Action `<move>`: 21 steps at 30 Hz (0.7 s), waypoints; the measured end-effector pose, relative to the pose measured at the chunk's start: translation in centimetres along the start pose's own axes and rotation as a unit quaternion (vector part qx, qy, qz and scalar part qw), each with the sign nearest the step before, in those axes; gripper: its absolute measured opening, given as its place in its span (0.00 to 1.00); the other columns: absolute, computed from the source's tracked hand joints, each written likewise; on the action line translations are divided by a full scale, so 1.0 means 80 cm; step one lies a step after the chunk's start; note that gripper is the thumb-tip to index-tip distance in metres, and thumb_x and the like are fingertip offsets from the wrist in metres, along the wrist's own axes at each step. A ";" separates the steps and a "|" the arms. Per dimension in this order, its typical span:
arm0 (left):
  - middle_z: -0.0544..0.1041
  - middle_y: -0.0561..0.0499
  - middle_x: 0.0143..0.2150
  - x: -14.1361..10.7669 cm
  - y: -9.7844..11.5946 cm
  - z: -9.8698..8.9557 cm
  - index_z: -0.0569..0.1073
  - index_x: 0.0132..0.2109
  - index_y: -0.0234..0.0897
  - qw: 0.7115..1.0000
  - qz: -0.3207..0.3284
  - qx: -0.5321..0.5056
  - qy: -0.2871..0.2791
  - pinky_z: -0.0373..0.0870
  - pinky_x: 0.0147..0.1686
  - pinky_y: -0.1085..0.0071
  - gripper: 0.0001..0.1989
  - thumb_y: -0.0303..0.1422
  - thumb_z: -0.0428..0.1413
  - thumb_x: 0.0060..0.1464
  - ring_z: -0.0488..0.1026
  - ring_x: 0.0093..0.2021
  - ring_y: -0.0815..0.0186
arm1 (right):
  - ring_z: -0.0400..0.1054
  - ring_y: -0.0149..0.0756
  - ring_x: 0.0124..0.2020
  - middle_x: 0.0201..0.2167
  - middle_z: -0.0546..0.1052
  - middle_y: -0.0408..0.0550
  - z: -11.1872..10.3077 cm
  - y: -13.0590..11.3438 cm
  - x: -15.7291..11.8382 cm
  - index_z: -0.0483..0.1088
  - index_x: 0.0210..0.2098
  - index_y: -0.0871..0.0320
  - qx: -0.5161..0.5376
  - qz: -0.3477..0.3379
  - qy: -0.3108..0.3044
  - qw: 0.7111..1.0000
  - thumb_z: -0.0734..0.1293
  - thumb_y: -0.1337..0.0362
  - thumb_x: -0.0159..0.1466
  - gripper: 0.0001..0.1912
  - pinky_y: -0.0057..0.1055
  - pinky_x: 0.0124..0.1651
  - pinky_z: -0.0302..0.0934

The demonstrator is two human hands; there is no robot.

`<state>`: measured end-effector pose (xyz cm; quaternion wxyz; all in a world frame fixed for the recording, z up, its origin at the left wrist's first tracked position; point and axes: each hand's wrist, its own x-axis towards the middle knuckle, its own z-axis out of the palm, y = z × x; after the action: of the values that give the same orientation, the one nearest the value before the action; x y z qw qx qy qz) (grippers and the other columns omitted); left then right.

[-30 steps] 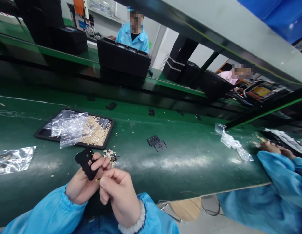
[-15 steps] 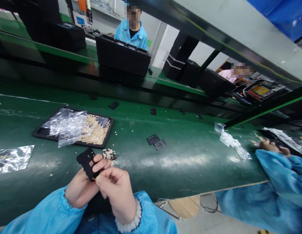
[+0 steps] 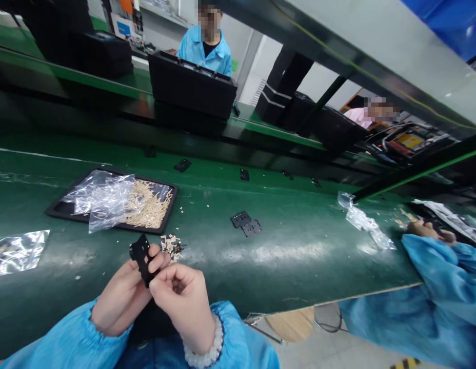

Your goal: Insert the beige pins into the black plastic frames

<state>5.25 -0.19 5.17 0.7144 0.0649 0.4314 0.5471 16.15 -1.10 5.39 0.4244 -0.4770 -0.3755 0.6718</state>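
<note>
A thin black plastic frame with small cutouts is gripped by my left hand, its fingers wrapped round the right side of the part. Thumb and forefinger of my right hand are pinched together at the frame's lower end; whatever is between those fingertips is hidden. Just beyond the hands lies a small heap of beige and black bits. Two flat black plastic parts rest on the green bench to the right, partly overlapping.
A black tray at left holds clear plastic bags and many beige strips. Another bag lies at far left. Several black parts line the back. A co-worker's blue sleeve and a crumpled bag are at right.
My left hand has turned the black frame so that it now shows more edge-on. My right hand stays pinched at its lower end.
</note>
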 end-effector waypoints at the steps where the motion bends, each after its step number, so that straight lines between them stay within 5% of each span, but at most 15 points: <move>1: 0.68 0.56 0.23 -0.002 0.002 0.003 0.73 0.26 0.38 1.000 0.000 0.011 0.016 0.74 0.26 0.74 0.24 0.33 0.79 0.21 0.66 0.26 0.70 | 0.50 0.25 0.21 0.16 0.64 0.36 -0.001 -0.001 -0.001 0.68 0.19 0.58 -0.003 0.000 -0.002 1.000 0.70 0.61 0.48 0.08 0.26 0.26 0.50; 13: 0.75 0.54 0.23 -0.014 0.005 0.008 0.79 0.28 0.38 0.987 0.065 0.070 0.130 0.74 0.28 0.77 0.30 0.46 0.78 0.13 0.71 0.27 0.69 | 0.53 0.25 0.19 0.16 0.64 0.37 -0.011 -0.006 -0.004 0.69 0.20 0.57 -0.002 -0.026 -0.022 0.999 0.71 0.61 0.51 0.09 0.26 0.25 0.51; 21: 0.78 0.55 0.26 -0.025 0.006 0.005 0.80 0.30 0.43 0.977 0.078 0.080 0.184 0.73 0.24 0.79 0.33 0.47 0.78 0.08 0.76 0.32 0.64 | 0.59 0.26 0.21 0.19 0.67 0.39 -0.023 -0.012 -0.008 0.75 0.22 0.59 -0.075 -0.191 -0.016 0.978 0.72 0.67 0.55 0.06 0.24 0.27 0.58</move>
<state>5.14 -1.53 6.75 0.5705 0.0537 0.5911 0.5676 18.24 -1.14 5.98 0.5019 -0.4162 -0.5162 0.5554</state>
